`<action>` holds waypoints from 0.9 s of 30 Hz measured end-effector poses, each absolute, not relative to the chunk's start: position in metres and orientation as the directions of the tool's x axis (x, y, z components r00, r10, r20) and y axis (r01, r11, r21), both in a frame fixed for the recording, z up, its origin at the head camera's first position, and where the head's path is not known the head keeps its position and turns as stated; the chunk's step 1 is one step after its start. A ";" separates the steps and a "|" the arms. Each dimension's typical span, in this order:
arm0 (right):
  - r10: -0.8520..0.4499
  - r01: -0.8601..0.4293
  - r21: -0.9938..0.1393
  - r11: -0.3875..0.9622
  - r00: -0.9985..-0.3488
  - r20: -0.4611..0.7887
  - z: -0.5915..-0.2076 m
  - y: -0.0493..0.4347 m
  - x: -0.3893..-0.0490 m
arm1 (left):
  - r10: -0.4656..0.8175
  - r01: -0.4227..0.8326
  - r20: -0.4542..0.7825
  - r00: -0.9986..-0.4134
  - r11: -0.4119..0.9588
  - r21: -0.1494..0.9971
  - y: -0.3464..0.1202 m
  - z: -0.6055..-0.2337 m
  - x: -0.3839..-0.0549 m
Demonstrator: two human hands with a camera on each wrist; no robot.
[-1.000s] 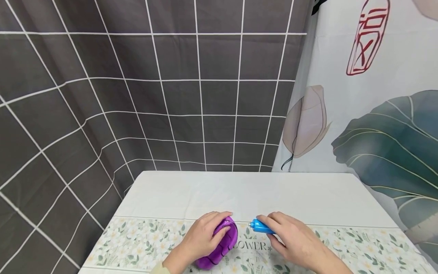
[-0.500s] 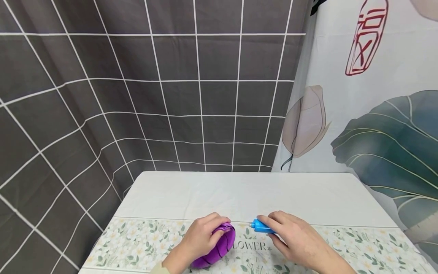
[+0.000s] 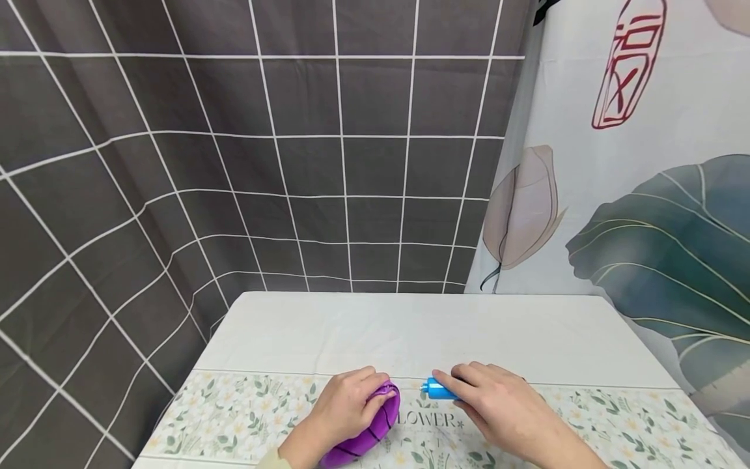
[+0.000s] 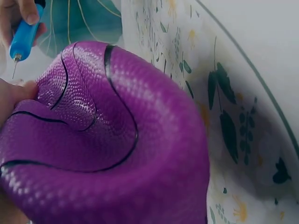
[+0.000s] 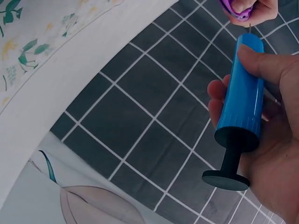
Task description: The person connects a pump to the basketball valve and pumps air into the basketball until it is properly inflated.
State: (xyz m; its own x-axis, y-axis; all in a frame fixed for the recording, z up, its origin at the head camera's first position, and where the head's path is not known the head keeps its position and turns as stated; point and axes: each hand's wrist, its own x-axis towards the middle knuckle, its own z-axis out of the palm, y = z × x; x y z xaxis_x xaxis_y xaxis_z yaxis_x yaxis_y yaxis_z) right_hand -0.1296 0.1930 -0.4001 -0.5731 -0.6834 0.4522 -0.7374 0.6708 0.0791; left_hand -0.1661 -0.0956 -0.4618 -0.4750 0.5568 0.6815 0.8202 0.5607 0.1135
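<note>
My left hand (image 3: 341,409) grips a deflated purple ball (image 3: 369,438) with black seam lines, pinching its edge between thumb and fingers. In the left wrist view the ball's textured skin (image 4: 168,140) is caved in deeply. A small blue hand pump (image 3: 439,389) is held in my right hand (image 3: 498,407), its tip towards the ball. The right wrist view shows the pump's black plunger handle (image 5: 226,180) sticking out at the rear. A thin needle (image 4: 14,70) projects from the pump's front, close to my left thumb; whether it touches the ball I cannot tell.
Both hands are above a table (image 3: 433,332) with a white cloth and a printed floral band (image 3: 234,410). Behind it hangs a dark grey curtain (image 3: 305,163) with white grid lines. A white curtain (image 3: 574,195) with leaf prints hangs at the right.
The ball has turned in my left hand and sunk slightly lower, and its hollow faces the camera less. My right hand has brought the pump a little to the left, closer to the ball.
</note>
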 end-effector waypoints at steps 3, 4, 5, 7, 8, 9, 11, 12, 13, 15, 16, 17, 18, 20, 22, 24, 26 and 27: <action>-0.693 -0.747 0.118 0.655 -0.531 0.487 -0.401 0.190 -0.131 | 0.555 0.810 0.675 -0.487 0.576 0.110 -0.095 -0.463 -0.166; -0.696 -0.747 0.134 0.651 -0.517 0.498 -0.401 0.190 -0.131 | 0.556 0.808 0.672 -0.490 0.579 0.110 -0.094 -0.463 -0.166; -0.698 -0.747 0.149 0.648 -0.504 0.509 -0.401 0.189 -0.132 | 0.558 0.806 0.668 -0.492 0.581 0.108 -0.094 -0.463 -0.166; -0.700 -0.741 0.179 0.648 -0.485 0.524 -0.402 0.188 -0.133 | 0.562 0.805 0.663 -0.494 0.585 0.105 -0.093 -0.463 -0.166; -0.700 -0.738 0.191 0.648 -0.478 0.530 -0.402 0.187 -0.133 | 0.564 0.804 0.661 -0.495 0.585 0.102 -0.093 -0.463 -0.166; -0.702 -0.736 0.201 0.647 -0.471 0.535 -0.403 0.186 -0.134 | 0.566 0.804 0.660 -0.494 0.586 0.100 -0.093 -0.463 -0.166; -0.706 -0.735 0.219 0.642 -0.456 0.541 -0.403 0.185 -0.135 | 0.567 0.804 0.661 -0.491 0.588 0.093 -0.092 -0.462 -0.166; -0.708 -0.735 0.226 0.639 -0.448 0.546 -0.404 0.185 -0.135 | 0.567 0.803 0.662 -0.490 0.590 0.089 -0.092 -0.462 -0.166; -0.710 -0.737 0.230 0.636 -0.440 0.550 -0.404 0.184 -0.135 | 0.567 0.803 0.664 -0.488 0.590 0.086 -0.092 -0.462 -0.166; -0.709 -0.739 0.234 0.632 -0.428 0.561 -0.405 0.183 -0.136 | 0.566 0.803 0.666 -0.485 0.590 0.084 -0.092 -0.461 -0.166; -0.708 -0.740 0.235 0.630 -0.423 0.566 -0.405 0.183 -0.136 | 0.565 0.804 0.668 -0.483 0.589 0.083 -0.091 -0.461 -0.166; -0.708 -0.740 0.237 0.629 -0.419 0.569 -0.405 0.182 -0.136 | 0.565 0.804 0.671 -0.481 0.589 0.082 -0.091 -0.461 -0.165; -0.706 -0.740 0.237 0.629 -0.418 0.572 -0.405 0.182 -0.136 | 0.563 0.805 0.673 -0.480 0.587 0.082 -0.091 -0.461 -0.165; -0.705 -0.737 0.240 0.631 -0.418 0.572 -0.405 0.181 -0.136 | 0.561 0.808 0.679 -0.473 0.583 0.081 -0.091 -0.461 -0.165; -0.707 -0.734 0.243 0.635 -0.424 0.567 -0.405 0.181 -0.135 | 0.559 0.812 0.685 -0.466 0.577 0.082 -0.091 -0.461 -0.165; -0.710 -0.727 0.251 0.639 -0.432 0.556 -0.404 0.180 -0.135 | 0.558 0.817 0.689 -0.462 0.569 0.087 -0.091 -0.461 -0.164; -0.716 -0.724 0.259 0.639 -0.436 0.545 -0.403 0.179 -0.134 | 0.558 0.820 0.689 -0.463 0.564 0.094 -0.091 -0.461 -0.164; -0.719 -0.722 0.266 0.639 -0.438 0.539 -0.402 0.178 -0.134 | 0.556 0.818 0.687 -0.468 0.567 0.099 -0.091 -0.460 -0.163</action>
